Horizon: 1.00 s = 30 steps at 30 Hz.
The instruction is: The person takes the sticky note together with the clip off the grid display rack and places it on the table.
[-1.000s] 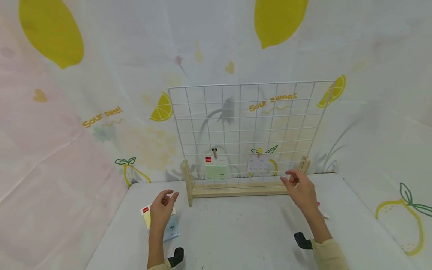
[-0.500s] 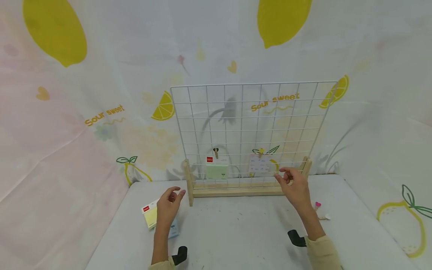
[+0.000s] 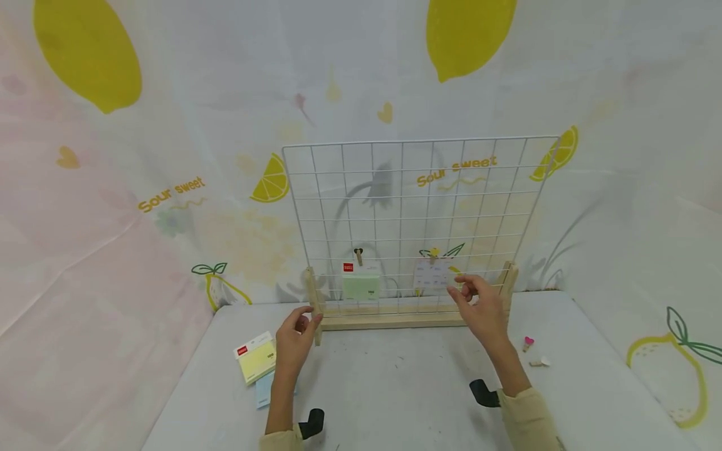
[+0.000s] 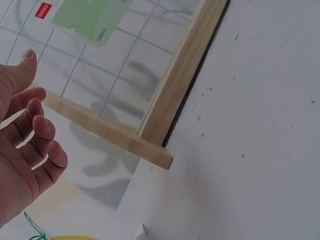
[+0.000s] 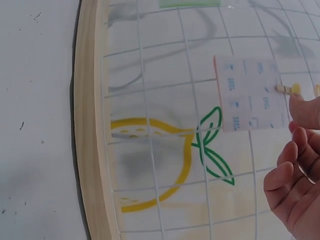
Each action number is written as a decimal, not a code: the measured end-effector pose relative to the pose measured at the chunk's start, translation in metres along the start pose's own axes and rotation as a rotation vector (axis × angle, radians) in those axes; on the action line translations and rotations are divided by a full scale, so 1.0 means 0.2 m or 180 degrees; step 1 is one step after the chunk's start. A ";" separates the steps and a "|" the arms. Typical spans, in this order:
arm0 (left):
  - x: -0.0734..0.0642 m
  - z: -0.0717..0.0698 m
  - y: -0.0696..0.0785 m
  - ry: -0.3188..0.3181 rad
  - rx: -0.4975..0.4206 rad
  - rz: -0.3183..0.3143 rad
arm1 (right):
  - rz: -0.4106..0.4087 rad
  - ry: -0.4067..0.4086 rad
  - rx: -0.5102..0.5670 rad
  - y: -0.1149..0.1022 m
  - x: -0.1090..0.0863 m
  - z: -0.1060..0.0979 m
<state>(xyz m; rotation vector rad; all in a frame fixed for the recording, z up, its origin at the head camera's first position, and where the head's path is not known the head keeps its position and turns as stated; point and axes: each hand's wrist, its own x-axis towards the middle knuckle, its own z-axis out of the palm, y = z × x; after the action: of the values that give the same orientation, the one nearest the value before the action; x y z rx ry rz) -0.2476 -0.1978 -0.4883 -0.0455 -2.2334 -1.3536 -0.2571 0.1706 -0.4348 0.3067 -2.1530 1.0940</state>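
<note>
My left hand [image 3: 297, 343] hovers beside the left wooden foot of the wire grid rack [image 3: 402, 219], its fingers loosely bent and nothing between them. In the right wrist view my right hand [image 5: 297, 175] is also loosely curled and holds nothing. Its thumb overlaps the yellow-topped mini clothespin [image 5: 287, 89] that fastens a white card with blue print [image 5: 250, 95] to the grid. Further left on the grid hangs a green sticky note pack [image 3: 361, 285], under a mini clothespin [image 3: 359, 257] with a dark top.
Left on the white table [image 3: 395, 388] lie a yellow sticky note pack [image 3: 257, 361] and, partly under it, a blue pack [image 3: 263, 389]. To the right lie a pink heart clothespin [image 3: 528, 343] and a white-topped one [image 3: 539, 362]. A lemon-print cloth [image 3: 197, 75] hangs behind.
My left hand has moved right, off the yellow and blue packs toward the rack's left foot. The right hand has moved left toward the white card, uncovering the loose clothespins.
</note>
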 end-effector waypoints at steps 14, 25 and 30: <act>0.01 0.04 0.01 0.0057 -0.0106 0.0305 | -0.0175 0.0038 0.0198 -0.06 0.02 0.10; 0.03 0.09 0.05 0.0024 -0.0147 0.0287 | -0.0267 -0.0067 0.0431 -0.12 0.05 0.19; 0.04 0.10 0.06 0.0021 -0.0126 0.0226 | -0.0262 -0.0121 0.0538 -0.14 0.06 0.22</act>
<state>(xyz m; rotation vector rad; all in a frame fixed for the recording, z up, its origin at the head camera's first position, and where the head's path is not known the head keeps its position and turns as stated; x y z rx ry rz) -0.2590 -0.1777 -0.4829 -0.1328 -2.1787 -1.3579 -0.2722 0.1192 -0.4271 0.4927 -2.0652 1.2337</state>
